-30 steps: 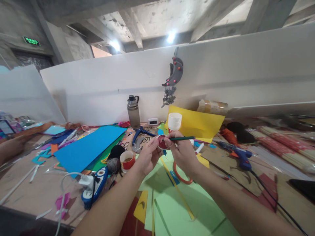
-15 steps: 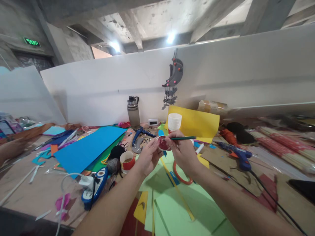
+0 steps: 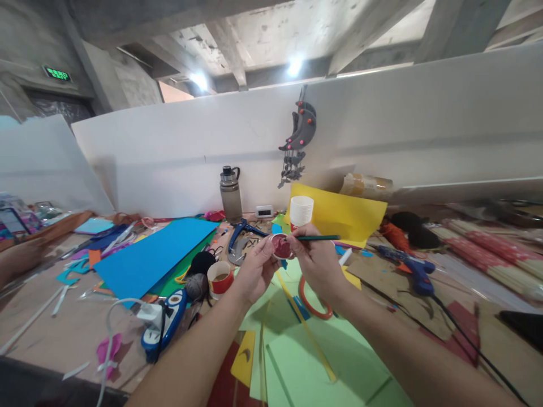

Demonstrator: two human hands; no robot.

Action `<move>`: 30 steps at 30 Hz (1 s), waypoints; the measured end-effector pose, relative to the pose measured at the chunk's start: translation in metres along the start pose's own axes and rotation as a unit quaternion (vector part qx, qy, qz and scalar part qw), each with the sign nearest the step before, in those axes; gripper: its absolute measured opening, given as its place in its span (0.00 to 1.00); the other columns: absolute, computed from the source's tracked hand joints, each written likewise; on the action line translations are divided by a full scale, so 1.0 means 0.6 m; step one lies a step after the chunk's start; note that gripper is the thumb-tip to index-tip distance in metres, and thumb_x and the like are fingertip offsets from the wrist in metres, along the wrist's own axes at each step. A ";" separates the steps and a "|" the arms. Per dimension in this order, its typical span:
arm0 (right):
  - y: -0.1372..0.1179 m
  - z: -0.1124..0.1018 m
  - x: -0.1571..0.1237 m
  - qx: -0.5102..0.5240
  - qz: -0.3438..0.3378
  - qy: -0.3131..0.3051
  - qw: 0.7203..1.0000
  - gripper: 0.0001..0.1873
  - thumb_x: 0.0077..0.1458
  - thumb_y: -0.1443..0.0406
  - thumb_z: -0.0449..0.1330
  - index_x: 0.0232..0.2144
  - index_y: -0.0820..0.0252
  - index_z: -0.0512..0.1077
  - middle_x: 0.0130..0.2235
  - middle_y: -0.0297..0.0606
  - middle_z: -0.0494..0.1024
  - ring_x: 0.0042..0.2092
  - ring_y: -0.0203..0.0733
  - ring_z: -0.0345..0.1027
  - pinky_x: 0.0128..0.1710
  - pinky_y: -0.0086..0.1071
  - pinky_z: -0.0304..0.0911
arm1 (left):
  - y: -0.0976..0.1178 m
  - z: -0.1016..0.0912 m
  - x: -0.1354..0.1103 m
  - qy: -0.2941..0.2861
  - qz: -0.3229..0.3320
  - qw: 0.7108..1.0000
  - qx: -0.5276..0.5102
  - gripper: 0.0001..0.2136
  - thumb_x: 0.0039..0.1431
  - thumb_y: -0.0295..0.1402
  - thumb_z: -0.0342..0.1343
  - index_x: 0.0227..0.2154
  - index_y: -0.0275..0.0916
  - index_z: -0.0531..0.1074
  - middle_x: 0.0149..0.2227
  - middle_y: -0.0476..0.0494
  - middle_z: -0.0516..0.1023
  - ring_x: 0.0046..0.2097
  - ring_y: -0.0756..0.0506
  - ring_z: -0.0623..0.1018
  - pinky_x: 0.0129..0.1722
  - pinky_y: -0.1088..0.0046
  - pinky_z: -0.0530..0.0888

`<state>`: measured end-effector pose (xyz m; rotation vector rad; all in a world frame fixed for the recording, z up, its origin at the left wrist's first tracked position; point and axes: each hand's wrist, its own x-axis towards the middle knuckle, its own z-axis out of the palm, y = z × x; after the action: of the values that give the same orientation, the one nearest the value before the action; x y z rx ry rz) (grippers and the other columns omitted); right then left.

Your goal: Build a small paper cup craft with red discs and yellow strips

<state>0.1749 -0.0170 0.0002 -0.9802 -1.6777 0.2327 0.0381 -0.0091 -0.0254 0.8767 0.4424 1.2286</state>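
Observation:
Above pale green paper (image 3: 314, 350), my left hand (image 3: 258, 268) is closed around a small paper cup (image 3: 280, 247) with a white rim and a mottled dark red round face turned toward me. My right hand (image 3: 316, 260) pinches a paintbrush (image 3: 318, 238) with a thin dark green handle; its tip is hidden by my fingers at the cup's right edge. Just behind my hands stands a stack of white paper cups (image 3: 301, 209). Left of my left wrist is a red-and-white paper cup (image 3: 220, 278) with brownish liquid. Orange-handled scissors (image 3: 314, 305) lie below my right hand.
To the left lie blue sheets (image 3: 156, 257), a power strip (image 3: 167, 325) and yarn balls (image 3: 199, 271). A bottle (image 3: 230, 195) stands by the white partition. On the right are a blue glue gun (image 3: 411, 268) with its cord and yellow paper (image 3: 339, 215). Another person's arm (image 3: 21, 263) shows far left.
The paintbrush and the fingers of my right hand have shifted slightly right and off the cup's red face, so more of it shows. My left hand stays almost still.

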 end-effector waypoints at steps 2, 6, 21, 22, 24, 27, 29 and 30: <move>0.001 0.000 0.000 -0.001 0.001 -0.001 1.000 0.06 0.56 0.62 0.52 0.29 0.58 0.65 0.27 0.34 0.71 0.28 0.38 0.64 0.29 0.30 0.59 | 0.001 0.001 0.000 0.004 -0.001 1.000 0.001 0.12 0.52 0.35 0.57 0.39 0.37 0.72 0.37 0.44 0.74 0.35 0.51 0.73 0.36 0.76 0.68; 0.002 0.000 0.001 -0.009 0.000 0.001 1.000 0.07 0.57 0.62 0.52 0.29 0.58 0.65 0.25 0.33 0.70 0.27 0.38 0.64 0.29 0.30 0.59 | 0.002 0.002 -0.001 0.011 0.001 1.000 -0.006 0.12 0.51 0.35 0.58 0.38 0.37 0.72 0.39 0.44 0.74 0.36 0.51 0.73 0.37 0.76 0.68; -0.003 -0.001 0.003 -0.028 -0.003 -0.004 1.000 0.08 0.57 0.63 0.51 0.27 0.58 0.63 0.25 0.33 0.68 0.27 0.37 0.62 0.29 0.30 0.57 | 0.001 0.002 -0.002 0.006 0.015 1.000 -0.012 0.13 0.53 0.35 0.57 0.40 0.36 0.72 0.41 0.41 0.75 0.38 0.50 0.74 0.39 0.75 0.68; -0.004 -0.001 0.003 -0.029 -0.004 -0.004 1.000 0.08 0.57 0.63 0.51 0.27 0.58 0.63 0.25 0.33 0.68 0.27 0.37 0.62 0.29 0.30 0.57 | 0.001 0.001 -0.001 0.006 0.016 1.000 -0.011 0.12 0.53 0.35 0.56 0.40 0.36 0.72 0.41 0.41 0.75 0.38 0.50 0.74 0.40 0.75 0.68; -0.005 -0.001 0.003 -0.030 -0.005 -0.003 1.000 0.07 0.57 0.63 0.51 0.27 0.58 0.63 0.25 0.33 0.68 0.27 0.37 0.62 0.29 0.29 0.57 | 0.000 0.000 -0.001 0.008 0.018 1.000 -0.011 0.12 0.53 0.35 0.56 0.40 0.36 0.72 0.42 0.42 0.75 0.38 0.51 0.74 0.40 0.76 0.68; -0.007 -0.002 0.003 -0.034 -0.003 -0.002 0.999 0.07 0.57 0.63 0.51 0.27 0.58 0.62 0.24 0.33 0.68 0.27 0.37 0.62 0.28 0.29 0.57 | -0.001 0.000 0.000 0.011 0.023 1.000 -0.014 0.12 0.53 0.35 0.57 0.40 0.37 0.72 0.42 0.42 0.75 0.38 0.51 0.74 0.40 0.76 0.68; -0.008 -0.002 0.003 -0.039 -0.004 -0.004 0.999 0.07 0.56 0.63 0.51 0.27 0.57 0.62 0.24 0.33 0.68 0.27 0.37 0.63 0.28 0.29 0.56 | -0.001 0.001 -0.001 0.010 0.024 1.000 -0.016 0.12 0.53 0.35 0.56 0.40 0.36 0.72 0.42 0.41 0.75 0.39 0.50 0.74 0.40 0.75 0.68; -0.008 -0.002 0.003 -0.041 -0.003 -0.005 0.999 0.07 0.56 0.63 0.51 0.27 0.57 0.62 0.24 0.33 0.69 0.26 0.37 0.63 0.27 0.29 0.56 | -0.001 0.002 -0.001 0.008 0.024 1.000 -0.017 0.12 0.53 0.35 0.56 0.40 0.36 0.72 0.43 0.41 0.75 0.39 0.50 0.74 0.41 0.75 0.68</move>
<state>0.1738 -0.0194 0.0047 -1.0356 -1.7109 0.1654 0.0389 -0.0102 -0.0251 0.8539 0.4144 1.2847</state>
